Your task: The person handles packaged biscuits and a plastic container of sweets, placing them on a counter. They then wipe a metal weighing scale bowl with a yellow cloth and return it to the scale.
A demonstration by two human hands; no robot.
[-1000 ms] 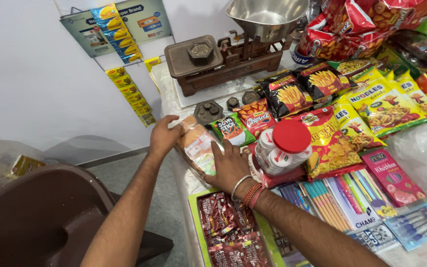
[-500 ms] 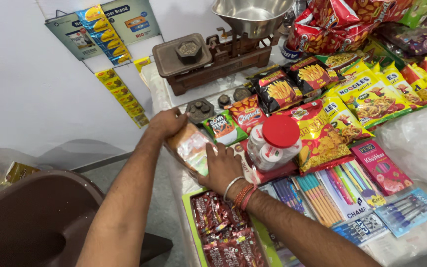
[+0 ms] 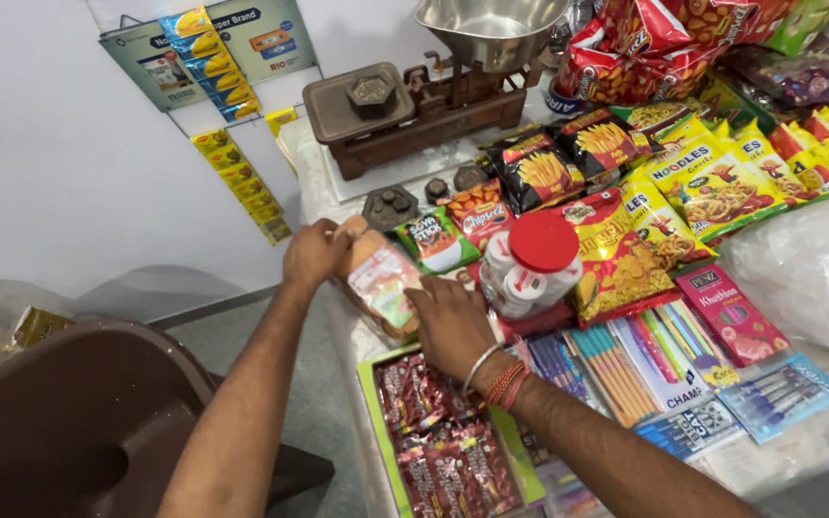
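Item: snack packet (image 3: 383, 283), gripped by left hand (image 3: 314, 254) and right hand (image 3: 448, 321) at desk (image 3: 338, 317) edge. Risk: slipping floorward; nudging red-lidded jar (image 3: 530, 269) just right.

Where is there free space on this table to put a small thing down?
Little. One bare strip lies by the small iron weights, in front of the balance scale. Elsewhere snack packets, pens and the red-lidded jar crowd it. Both hands hold a clear packet.
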